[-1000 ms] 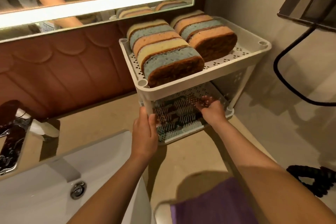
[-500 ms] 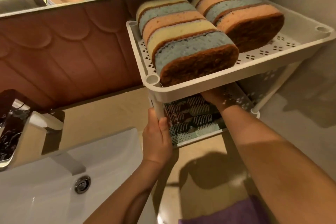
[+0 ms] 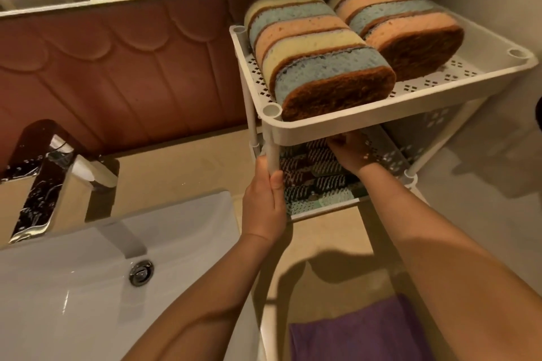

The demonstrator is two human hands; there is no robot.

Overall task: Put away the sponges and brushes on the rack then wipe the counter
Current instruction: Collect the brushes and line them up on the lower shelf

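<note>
Reaching deeper under rack (image 3: 381, 116) top shelf than a second ago with right hand (image 3: 349, 152), finger state impossible to tell; clasping corner post (image 3: 272, 149) with left hand (image 3: 265, 199). Apparently settling brushes (image 3: 316, 182); next, likely fetching purple cloth (image 3: 352, 334).

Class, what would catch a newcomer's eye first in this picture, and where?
Two rows of yellow, blue and pink sponges with brown scouring pads stand on edge on the top shelf of a white plastic two-tier rack. Below, the left hand grips its front post while the right hand reaches over bristly brushes on the lower shelf.
</note>
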